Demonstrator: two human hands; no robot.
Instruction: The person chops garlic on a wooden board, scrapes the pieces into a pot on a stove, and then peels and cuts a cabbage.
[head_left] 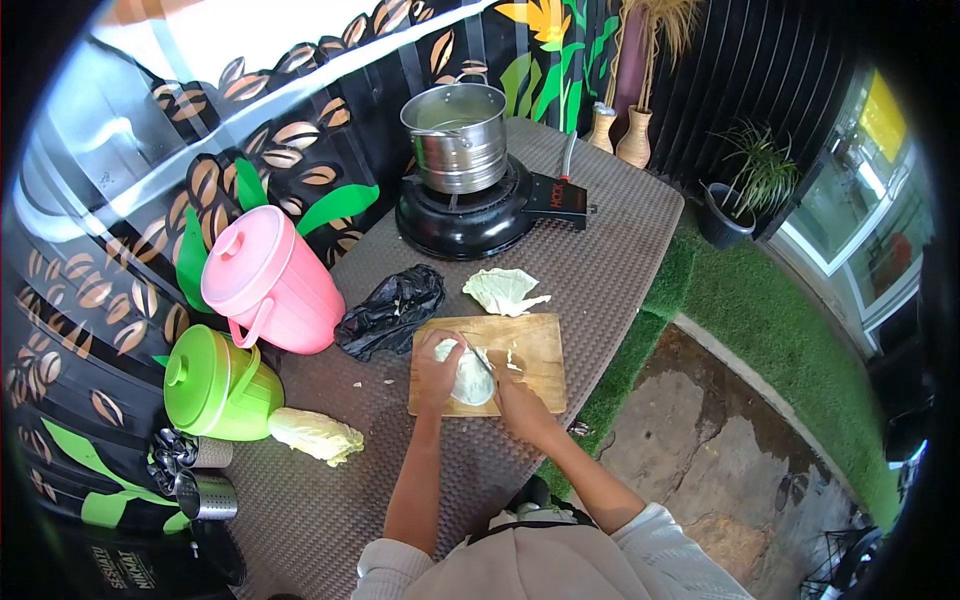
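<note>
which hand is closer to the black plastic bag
Left. The left hand is close beside the black plastic bag; the right hand is farther off, across the cutting board.

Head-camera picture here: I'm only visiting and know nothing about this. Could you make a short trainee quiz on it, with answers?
1. Which hand holds the knife at the wooden cutting board?
2. True or false: the metal pot stands on the black gas stove.
3. The black plastic bag lies right beside which thing? (a) green jug (b) pink jug (c) potted plant

Key: 1. The right hand; the left hand is on the cabbage. 2. True. 3. b.
</note>
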